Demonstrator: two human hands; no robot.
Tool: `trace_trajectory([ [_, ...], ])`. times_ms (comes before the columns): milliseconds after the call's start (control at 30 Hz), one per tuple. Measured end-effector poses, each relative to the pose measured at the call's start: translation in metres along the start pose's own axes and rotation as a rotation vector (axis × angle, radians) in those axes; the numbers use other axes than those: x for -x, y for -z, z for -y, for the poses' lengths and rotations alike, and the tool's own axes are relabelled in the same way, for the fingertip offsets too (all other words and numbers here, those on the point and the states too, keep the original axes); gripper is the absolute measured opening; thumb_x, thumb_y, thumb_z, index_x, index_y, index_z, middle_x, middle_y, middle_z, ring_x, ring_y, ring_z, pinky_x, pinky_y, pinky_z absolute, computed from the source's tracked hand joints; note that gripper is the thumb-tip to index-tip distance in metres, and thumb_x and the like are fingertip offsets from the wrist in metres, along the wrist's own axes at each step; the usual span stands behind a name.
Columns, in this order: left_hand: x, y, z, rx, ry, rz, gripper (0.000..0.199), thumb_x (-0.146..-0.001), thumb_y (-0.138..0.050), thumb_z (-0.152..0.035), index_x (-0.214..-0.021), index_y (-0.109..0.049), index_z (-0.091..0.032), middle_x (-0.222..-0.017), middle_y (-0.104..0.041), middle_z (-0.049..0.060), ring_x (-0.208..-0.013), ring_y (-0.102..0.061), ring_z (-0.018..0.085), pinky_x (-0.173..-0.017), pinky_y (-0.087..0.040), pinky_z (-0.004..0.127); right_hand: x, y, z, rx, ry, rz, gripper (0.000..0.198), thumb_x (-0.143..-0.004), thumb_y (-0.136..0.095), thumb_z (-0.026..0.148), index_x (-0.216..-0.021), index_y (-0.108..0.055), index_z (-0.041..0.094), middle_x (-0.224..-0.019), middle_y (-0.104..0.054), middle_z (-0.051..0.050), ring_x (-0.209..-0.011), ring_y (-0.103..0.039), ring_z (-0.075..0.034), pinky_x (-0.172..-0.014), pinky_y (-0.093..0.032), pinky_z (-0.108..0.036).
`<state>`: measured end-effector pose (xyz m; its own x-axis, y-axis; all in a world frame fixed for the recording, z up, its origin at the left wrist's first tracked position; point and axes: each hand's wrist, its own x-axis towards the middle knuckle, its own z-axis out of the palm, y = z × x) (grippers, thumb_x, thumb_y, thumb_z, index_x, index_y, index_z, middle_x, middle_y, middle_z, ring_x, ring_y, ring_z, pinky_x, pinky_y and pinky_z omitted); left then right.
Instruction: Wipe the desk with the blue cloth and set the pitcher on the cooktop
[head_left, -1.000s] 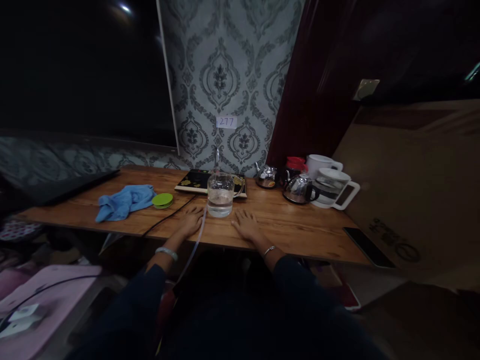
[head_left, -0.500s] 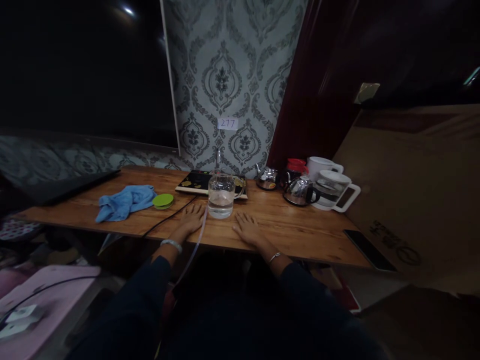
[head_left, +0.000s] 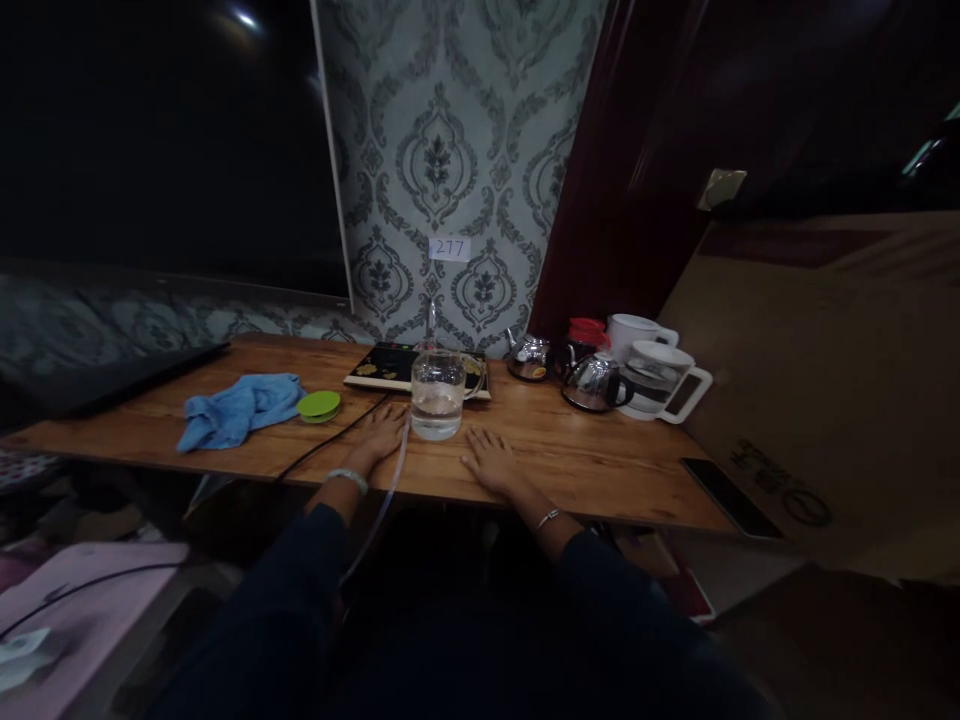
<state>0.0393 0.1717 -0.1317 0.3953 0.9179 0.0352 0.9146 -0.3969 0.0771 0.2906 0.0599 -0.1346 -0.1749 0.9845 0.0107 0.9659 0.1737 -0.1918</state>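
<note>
My two hands lie palm down on the wooden table (head_left: 585, 470): left hand (head_left: 382, 432) with fingers fanned, right hand (head_left: 491, 462) likewise spread, neither gripping anything. The glass jug (head_left: 438, 400), part-filled with clear liquid, stands upright between them, just beyond my fingers. Its wall is probably stiff, brittle and slippery if wet; the liquid should weight its base and slosh when tilted. The best hold is likely the handle (head_left: 480, 380), beyond my right fingertips, with my left palm steadying the body. Obscured: part of the black cooktop (head_left: 379, 365) behind the jug. Uncertain: whether the shiny upright piece (head_left: 432, 318) above the rim belongs to the jug; where the clear tube (head_left: 397, 474), beside my left fingers, ends.
</note>
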Motion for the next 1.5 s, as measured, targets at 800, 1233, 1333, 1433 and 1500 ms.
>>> trace_trajectory([
  [800, 0.031, -0.007, 0.004, 0.058, -0.096, -0.232, 0.044, -0.092, -0.038, -0.027, -0.132, -0.058, -0.021, -0.142, -0.053, 0.007, -0.135, -0.043, 0.025, -0.113, -0.032, 0.043, 0.003, 0.006, 0.003, -0.012, -0.014, 0.03, 0.064, -0.099, -0.025, 0.051, -0.154, -0.02, 0.019, -0.16, -0.015, -0.002, -0.147, -0.011, -0.024, -0.118, -0.01, -0.044],
  [1233, 0.033, -0.004, 0.005, 0.066, -0.085, -0.271, 0.042, -0.092, -0.042, -0.024, -0.128, -0.061, -0.018, -0.139, -0.056, 0.012, -0.13, -0.048, 0.027, -0.11, -0.036, 0.044, 0.001, 0.001, -0.002, -0.018, 0.04, 0.059, 0.066, -0.098, -0.022, 0.053, -0.155, -0.018, 0.02, -0.161, -0.012, -0.003, -0.147, -0.009, -0.025, -0.117, -0.008, -0.045],
  [1333, 0.033, -0.003, 0.005, 0.056, -0.084, -0.271, 0.042, -0.092, -0.042, -0.025, -0.13, -0.06, -0.019, -0.138, -0.056, 0.011, -0.13, -0.047, 0.026, -0.11, -0.036, 0.042, 0.002, 0.0, -0.003, -0.042, 0.047, 0.041, 0.065, -0.098, -0.022, 0.052, -0.155, -0.019, 0.021, -0.161, -0.012, -0.003, -0.147, -0.01, -0.025, -0.117, -0.007, -0.045],
  [1433, 0.034, -0.002, 0.004, 0.05, -0.084, -0.269, 0.042, -0.092, -0.042, -0.026, -0.129, -0.06, -0.019, -0.137, -0.057, 0.011, -0.13, -0.048, 0.027, -0.109, -0.037, 0.043, 0.003, 0.001, -0.003, -0.059, 0.045, 0.035, 0.066, -0.098, -0.023, 0.053, -0.155, -0.02, 0.02, -0.16, -0.013, -0.003, -0.147, -0.01, -0.024, -0.117, -0.007, -0.045],
  [1500, 0.034, -0.001, 0.004, 0.047, -0.082, -0.27, 0.041, -0.092, -0.042, -0.025, -0.128, -0.061, -0.019, -0.136, -0.057, 0.011, -0.128, -0.049, 0.027, -0.108, -0.038, 0.042, 0.003, 0.001, -0.003, -0.064, 0.047, 0.038, 0.066, -0.098, -0.024, 0.053, -0.155, -0.02, 0.02, -0.16, -0.014, -0.003, -0.147, -0.01, -0.025, -0.117, -0.007, -0.045],
])
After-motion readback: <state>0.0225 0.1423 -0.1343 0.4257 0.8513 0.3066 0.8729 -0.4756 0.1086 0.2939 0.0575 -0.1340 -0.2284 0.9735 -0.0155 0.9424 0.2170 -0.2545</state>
